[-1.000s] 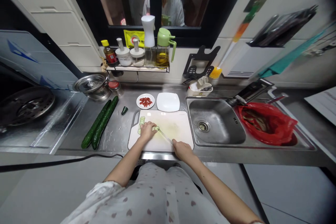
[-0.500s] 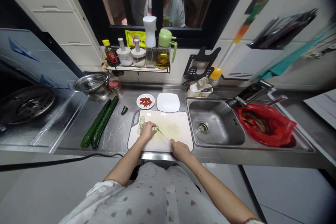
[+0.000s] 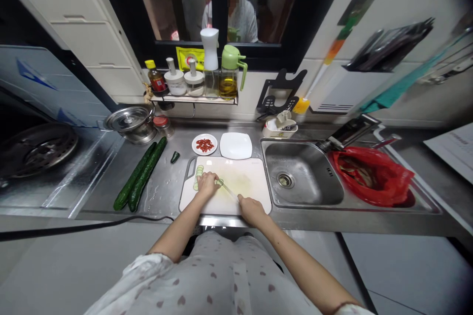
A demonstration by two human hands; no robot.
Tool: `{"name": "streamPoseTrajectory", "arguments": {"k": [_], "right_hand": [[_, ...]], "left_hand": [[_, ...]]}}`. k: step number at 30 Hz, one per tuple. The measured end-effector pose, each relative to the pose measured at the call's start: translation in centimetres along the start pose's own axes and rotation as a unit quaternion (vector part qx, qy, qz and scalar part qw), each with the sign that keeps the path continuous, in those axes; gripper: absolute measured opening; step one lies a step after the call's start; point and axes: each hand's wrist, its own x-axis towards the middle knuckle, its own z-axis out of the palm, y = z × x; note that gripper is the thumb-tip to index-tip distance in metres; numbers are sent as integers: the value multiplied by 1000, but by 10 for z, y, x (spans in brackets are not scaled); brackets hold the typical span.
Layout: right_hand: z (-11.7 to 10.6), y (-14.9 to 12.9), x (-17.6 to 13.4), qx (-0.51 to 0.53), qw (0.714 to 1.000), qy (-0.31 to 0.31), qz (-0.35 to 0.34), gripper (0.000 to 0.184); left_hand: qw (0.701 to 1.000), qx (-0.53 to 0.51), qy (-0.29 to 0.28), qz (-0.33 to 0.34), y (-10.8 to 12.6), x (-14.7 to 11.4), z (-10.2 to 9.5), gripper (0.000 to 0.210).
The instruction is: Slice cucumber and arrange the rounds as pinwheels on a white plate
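Observation:
My left hand (image 3: 208, 185) is closed over a short piece of cucumber (image 3: 219, 182) on the white cutting board (image 3: 251, 202). Gripped by its handle in my right hand (image 3: 252, 209) is a knife (image 3: 230, 192), its blade pointing left and reaching the cucumber by my left fingertips. A row of pale green cucumber slices (image 3: 199, 171) lies at the board's left side, partly covered by my left hand. Two whole cucumbers (image 3: 142, 174) rest on the steel counter to the left, with a dark green cut-off end (image 3: 175, 157) near them.
Behind the board stand a small plate of red pieces (image 3: 204, 144) and a white square plate (image 3: 236, 145). The sink (image 3: 303, 177) adjoins on the right, with a red plastic bag (image 3: 377, 177) beyond it. A lidded steel pot (image 3: 131, 124) stands back left, below a shelf of bottles (image 3: 195, 100).
The view has tilted slightly, so the background sits a little lower. My right hand and the knife have shifted slightly left; my left hand keeps its hold on the cucumber.

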Motion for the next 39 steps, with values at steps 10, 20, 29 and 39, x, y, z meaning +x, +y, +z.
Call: {"name": "streamPoseTrajectory", "arguments": {"k": [10,20,29,39], "right_hand": [[1,-2,2,1,1000,7,-1,34],[6,9,-3,9,1000,8,-4,35],[20,15,-6,8,1000,22,13,41],[8,5,-1,0,1000,24,7,42]], "left_hand": [[1000,13,4,6,1,-3,1,21],[1000,16,10,-5,9,-7,-1,20],[1000,4,12,-12,11,-7,1,19],[1000,-6,23,-7,8,-5,4,20]]}}
